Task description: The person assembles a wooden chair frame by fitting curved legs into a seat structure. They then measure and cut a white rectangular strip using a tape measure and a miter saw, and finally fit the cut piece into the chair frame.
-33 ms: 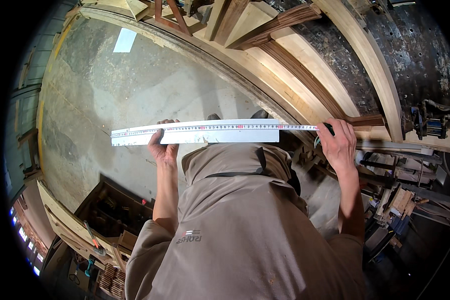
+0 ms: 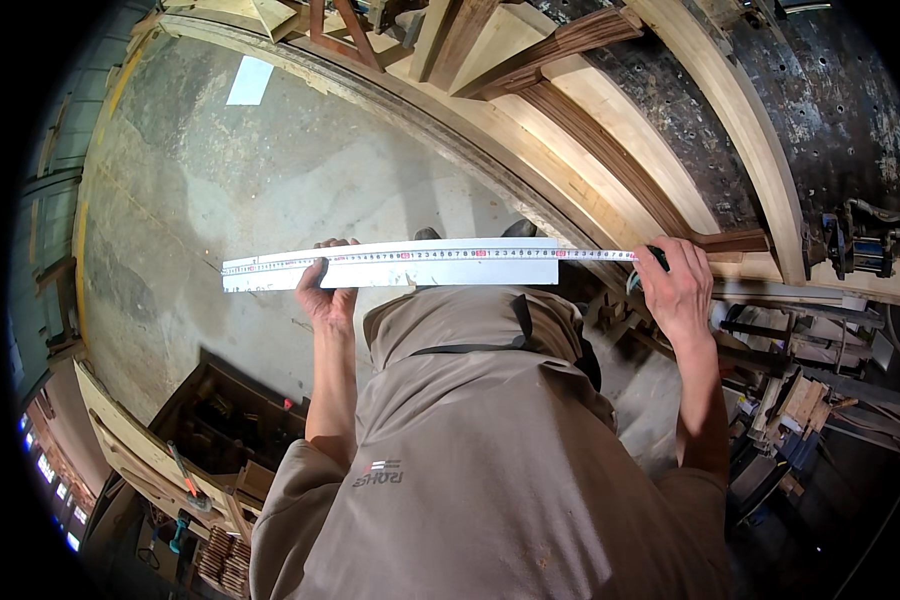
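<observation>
A long white board (image 2: 450, 273) lies level in front of my body, above my feet. My left hand (image 2: 328, 290) grips it left of its middle, thumb on the top face and fingers round the far edge. A tape measure's blade (image 2: 530, 254) runs lengthwise along the board, passing under my left thumb and past the board's right end. At the right, beyond that end, my right hand (image 2: 676, 285) is closed round the tape measure's dark case (image 2: 658, 258), mostly hidden by the fingers.
Long pale timbers and dark brown mouldings (image 2: 610, 150) lie at the upper right on a dark perforated metal table (image 2: 840, 130). A dark open box (image 2: 235, 410) stands at the lower left. Wood offcuts (image 2: 805, 405) are piled at the right. A white sheet (image 2: 250, 80) lies on the concrete floor.
</observation>
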A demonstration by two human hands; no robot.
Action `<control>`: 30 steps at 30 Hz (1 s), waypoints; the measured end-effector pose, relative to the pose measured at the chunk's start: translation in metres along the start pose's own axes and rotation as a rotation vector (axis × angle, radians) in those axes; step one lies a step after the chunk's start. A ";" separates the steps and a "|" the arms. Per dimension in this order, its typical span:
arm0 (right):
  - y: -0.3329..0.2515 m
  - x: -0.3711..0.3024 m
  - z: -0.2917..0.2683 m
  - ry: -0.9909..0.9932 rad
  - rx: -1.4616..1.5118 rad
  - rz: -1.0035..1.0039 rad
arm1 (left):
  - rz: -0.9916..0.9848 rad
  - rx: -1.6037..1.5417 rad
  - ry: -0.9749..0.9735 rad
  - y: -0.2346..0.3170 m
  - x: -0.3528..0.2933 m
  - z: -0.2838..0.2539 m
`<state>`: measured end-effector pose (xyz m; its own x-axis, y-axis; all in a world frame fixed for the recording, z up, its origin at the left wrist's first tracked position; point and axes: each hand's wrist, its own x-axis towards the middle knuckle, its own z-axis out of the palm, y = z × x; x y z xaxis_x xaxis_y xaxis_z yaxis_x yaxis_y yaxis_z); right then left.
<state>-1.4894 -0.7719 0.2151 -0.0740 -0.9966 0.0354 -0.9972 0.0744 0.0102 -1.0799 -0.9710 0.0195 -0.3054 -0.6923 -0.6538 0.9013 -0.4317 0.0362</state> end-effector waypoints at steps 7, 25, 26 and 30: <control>0.000 0.000 0.000 0.010 -0.011 -0.009 | -0.007 -0.015 0.000 0.000 -0.001 0.000; -0.001 0.002 0.000 0.009 -0.017 -0.014 | 0.011 -0.034 0.096 0.001 0.001 -0.013; -0.001 0.002 0.000 0.008 -0.020 -0.015 | 0.010 -0.035 0.099 0.002 0.001 -0.013; 0.001 0.002 0.001 0.000 -0.020 -0.010 | 0.027 -0.015 0.133 0.001 0.004 -0.014</control>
<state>-1.4906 -0.7737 0.2138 -0.0639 -0.9974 0.0348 -0.9974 0.0649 0.0308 -1.0761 -0.9658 0.0061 -0.2386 -0.6203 -0.7472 0.9134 -0.4046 0.0442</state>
